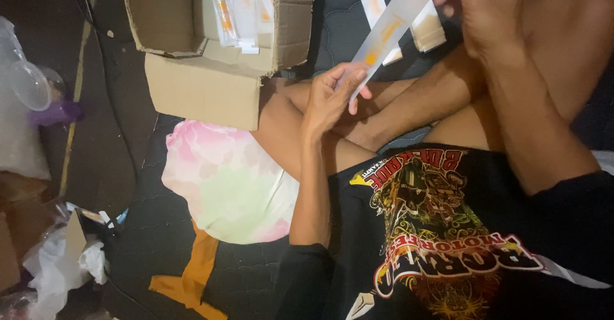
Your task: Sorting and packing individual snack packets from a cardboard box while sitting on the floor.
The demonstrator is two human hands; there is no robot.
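We hold a long, flat white strip with orange print [390,29] slantwise above our crossed legs. Our left hand [332,99] pinches its lower end, thumb and fingertips pressed together on the thin, smooth card. Our right hand [489,13] closes on the upper end near the top edge of the view, fingers curled over it; how tightly it grips we cannot tell, since the frame cuts it off.

Just beyond the strip lie more strips of the same kind [425,29], flat on a dark quilted mat [173,237], partly hidden by the one we hold. To the left stands an open cardboard box [204,83], its flaps rough and creased, with further white and orange strips stacked upright inside; its near corner comes close to our left knee, leaving little room there. A soft pillow in pink and pale green [224,179] rests against our left leg, beside a crumpled orange cloth [192,275]. Farther left, clear plastic containers [29,83] and wadded white plastic [61,265] crowd the mat's edge.
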